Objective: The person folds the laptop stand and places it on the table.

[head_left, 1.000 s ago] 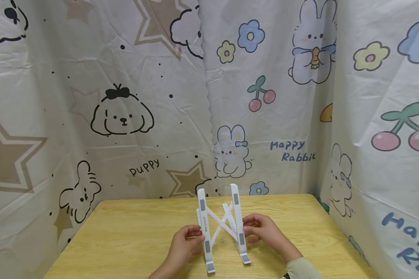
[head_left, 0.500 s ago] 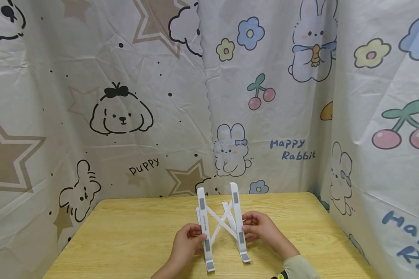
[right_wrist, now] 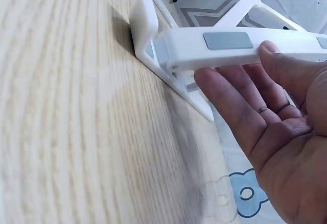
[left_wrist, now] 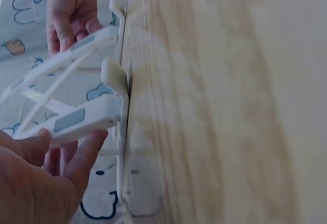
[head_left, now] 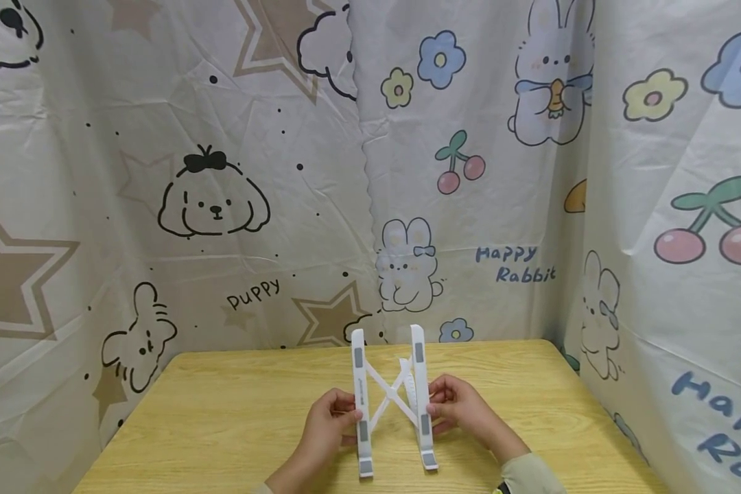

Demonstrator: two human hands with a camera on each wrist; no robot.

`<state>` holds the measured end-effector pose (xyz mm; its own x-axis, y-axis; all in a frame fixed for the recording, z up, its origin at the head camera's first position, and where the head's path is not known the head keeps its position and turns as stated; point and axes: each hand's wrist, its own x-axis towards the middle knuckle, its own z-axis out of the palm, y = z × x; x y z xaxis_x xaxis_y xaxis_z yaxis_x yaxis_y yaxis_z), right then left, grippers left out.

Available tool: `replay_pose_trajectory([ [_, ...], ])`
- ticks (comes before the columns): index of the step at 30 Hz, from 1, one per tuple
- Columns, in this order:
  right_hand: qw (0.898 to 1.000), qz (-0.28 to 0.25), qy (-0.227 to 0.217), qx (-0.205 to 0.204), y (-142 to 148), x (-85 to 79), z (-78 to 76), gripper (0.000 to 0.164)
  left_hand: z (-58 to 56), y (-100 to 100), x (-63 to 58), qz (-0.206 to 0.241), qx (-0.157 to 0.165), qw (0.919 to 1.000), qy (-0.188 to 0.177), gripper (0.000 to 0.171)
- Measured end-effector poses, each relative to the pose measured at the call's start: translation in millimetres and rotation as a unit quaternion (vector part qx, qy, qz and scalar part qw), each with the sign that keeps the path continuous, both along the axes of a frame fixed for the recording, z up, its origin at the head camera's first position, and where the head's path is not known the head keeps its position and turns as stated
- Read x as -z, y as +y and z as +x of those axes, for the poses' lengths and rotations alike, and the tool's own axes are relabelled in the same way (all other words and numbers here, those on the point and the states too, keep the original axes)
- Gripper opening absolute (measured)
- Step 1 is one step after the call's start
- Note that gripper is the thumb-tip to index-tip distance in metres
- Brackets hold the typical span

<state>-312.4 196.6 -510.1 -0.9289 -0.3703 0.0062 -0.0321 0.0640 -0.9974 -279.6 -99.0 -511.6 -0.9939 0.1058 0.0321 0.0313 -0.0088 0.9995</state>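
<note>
A white folding laptop stand [head_left: 393, 394] with grey pads and an X-shaped crossbar stands unfolded on the wooden table [head_left: 234, 412]. My left hand [head_left: 320, 427] grips its left arm, thumb on the front edge and fingers behind. On the other side my right hand [head_left: 466, 410] holds the right arm the same way. In the right wrist view, the thumb lies beside a grey pad [right_wrist: 228, 40] while the fingers [right_wrist: 230, 89] curl beneath the arm. The left wrist view shows both hands on the two arms, and the hooked front lip [left_wrist: 113, 75] close over the tabletop.
A patterned curtain [head_left: 216, 288] with puppies, rabbits and cherries hangs behind the table and along both sides. The table's back edge [head_left: 253, 353] runs close to it, and more tabletop extends left and right of the stand.
The stand has turned slightly, its front ends shifting left and its arms looking straighter. Its left rear leg has gone out of sight. My right thumb has come onto the right arm's edge.
</note>
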Motion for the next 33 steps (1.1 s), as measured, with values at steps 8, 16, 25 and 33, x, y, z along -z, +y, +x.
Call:
replay_pose_trajectory([
  [8, 1.0, -0.012, 0.001, -0.007, -1.0, 1.5, 7.2, 0.032, -5.8, -7.6, 2.4, 0.007, 0.034, 0.9994, 0.005, 0.028],
  [16, 1.0, 0.01, 0.025, -0.005, -4.4, -3.2, 15.9, 0.036, -3.9, -7.3, 1.3, 0.001, 0.054, 0.9984, 0.012, 0.037],
  [25, 0.999, 0.033, 0.04, 0.01, -10.7, -9.5, 19.9, 0.033, -5.1, -3.9, -2.1, -0.007, 0.053, 0.9984, 0.019, 0.034],
  [33, 0.999, 0.027, 0.037, 0.013, -13.0, -3.6, 17.5, 0.036, -5.1, 1.2, -0.7, -0.011, 0.049, 0.9984, 0.026, 0.035],
])
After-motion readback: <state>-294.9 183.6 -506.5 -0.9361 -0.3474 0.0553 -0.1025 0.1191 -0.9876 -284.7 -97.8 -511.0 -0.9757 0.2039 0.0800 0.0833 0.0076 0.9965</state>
